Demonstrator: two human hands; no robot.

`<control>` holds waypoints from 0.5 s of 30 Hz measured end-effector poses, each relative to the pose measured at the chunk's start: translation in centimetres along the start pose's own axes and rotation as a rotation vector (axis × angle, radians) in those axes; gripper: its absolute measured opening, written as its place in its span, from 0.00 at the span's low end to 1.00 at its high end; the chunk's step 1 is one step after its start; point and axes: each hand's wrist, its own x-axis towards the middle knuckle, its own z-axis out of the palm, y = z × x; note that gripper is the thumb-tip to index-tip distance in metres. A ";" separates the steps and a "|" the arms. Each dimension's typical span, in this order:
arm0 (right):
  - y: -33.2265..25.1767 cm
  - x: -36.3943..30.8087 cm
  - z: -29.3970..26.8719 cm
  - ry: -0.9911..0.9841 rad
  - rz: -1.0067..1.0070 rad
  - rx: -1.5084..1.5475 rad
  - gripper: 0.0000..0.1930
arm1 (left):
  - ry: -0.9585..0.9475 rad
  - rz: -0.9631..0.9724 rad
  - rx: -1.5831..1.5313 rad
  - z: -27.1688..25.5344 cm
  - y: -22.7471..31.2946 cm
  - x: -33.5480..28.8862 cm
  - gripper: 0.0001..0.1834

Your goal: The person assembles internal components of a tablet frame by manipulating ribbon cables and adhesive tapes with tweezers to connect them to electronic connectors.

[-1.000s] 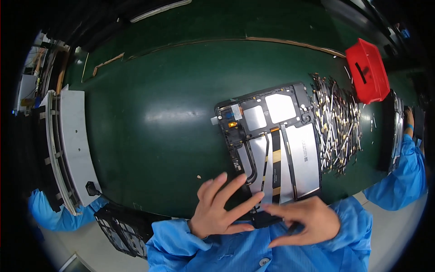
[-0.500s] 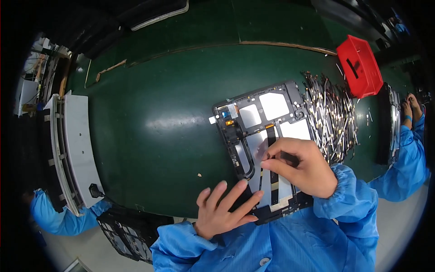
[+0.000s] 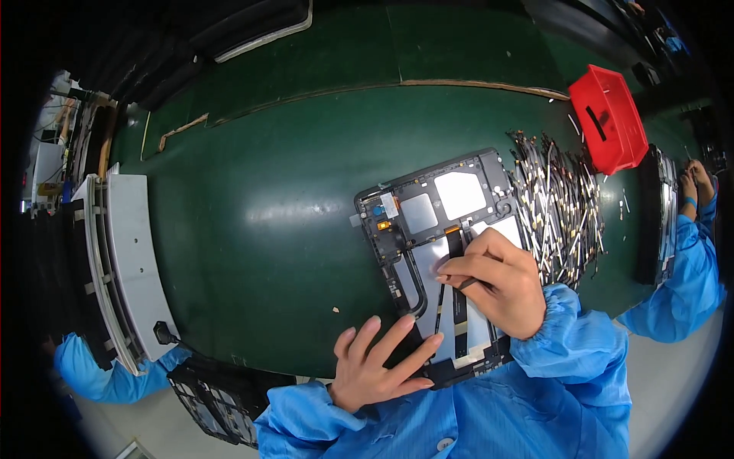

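Observation:
An opened tablet-like housing (image 3: 420,213), dark with silvery plates, lies tilted at the table's near edge, right of centre. My right hand (image 3: 501,284) is over its middle, thumb and fingers pinched at the upper end of a thin dark cable (image 3: 440,310). A dark piece shows beneath those fingers; its kind is hidden. Beside the cable runs a wider black flat ribbon (image 3: 459,310) with a pale taped end. My left hand (image 3: 376,367) is spread open, its fingertips at the housing's lower left corner.
Right of the housing lies a heap of thin cables (image 3: 562,206), with a red bin (image 3: 608,118) behind it. A pale panelled stack (image 3: 138,260) stands at the left. More dark housings (image 3: 210,402) sit below the table edge. A co-worker's hands (image 3: 694,183) show at far right.
My right hand has shifted slightly left, its fingers folding further over the cable's end. My left hand stays near the same corner. The whole view has tipped slightly.

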 end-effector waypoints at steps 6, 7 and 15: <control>0.2 -0.1 0.4 0.028 -0.066 -0.093 0.12 | -0.022 -0.051 0.018 -0.1 0.0 0.3 0.29; 0.3 -0.1 0.4 0.023 -0.080 -0.103 0.13 | -0.022 -0.047 0.018 -0.1 0.0 0.4 0.29; 0.2 0.0 0.3 0.013 -0.135 -0.154 0.17 | -0.073 -0.104 0.013 -0.2 0.1 1.1 0.31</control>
